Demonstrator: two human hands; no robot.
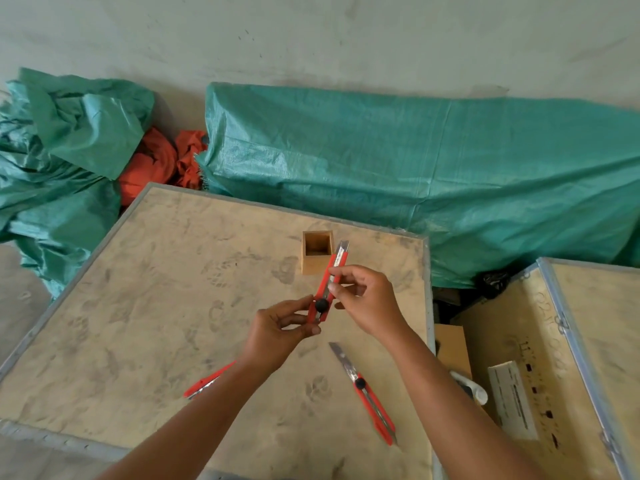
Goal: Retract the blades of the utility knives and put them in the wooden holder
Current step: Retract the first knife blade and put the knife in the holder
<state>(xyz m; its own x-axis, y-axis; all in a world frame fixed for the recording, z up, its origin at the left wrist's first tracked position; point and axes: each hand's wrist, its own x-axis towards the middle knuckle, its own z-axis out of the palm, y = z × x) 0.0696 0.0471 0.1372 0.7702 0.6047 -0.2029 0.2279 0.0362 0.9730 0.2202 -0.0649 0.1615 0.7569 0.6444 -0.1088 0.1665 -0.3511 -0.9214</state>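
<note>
Both hands hold one red utility knife (331, 279) above the crate top. My left hand (280, 332) pinches its rear end by the black wheel. My right hand (363, 299) grips its middle. A short piece of blade sticks out at the far tip. The square wooden holder (317, 268) stands upright just behind the knife, its hollow showing nothing inside. A second red knife (367, 393) lies near the front right with its blade out. A third red knife (207, 379) lies partly hidden under my left forearm.
The work surface is a dusty plywood crate lid (138, 323) with metal edging. Another crate (571, 358) with a white label stands to the right across a gap. Green tarpaulin (415, 168) and orange cloth (156, 164) lie behind on the floor.
</note>
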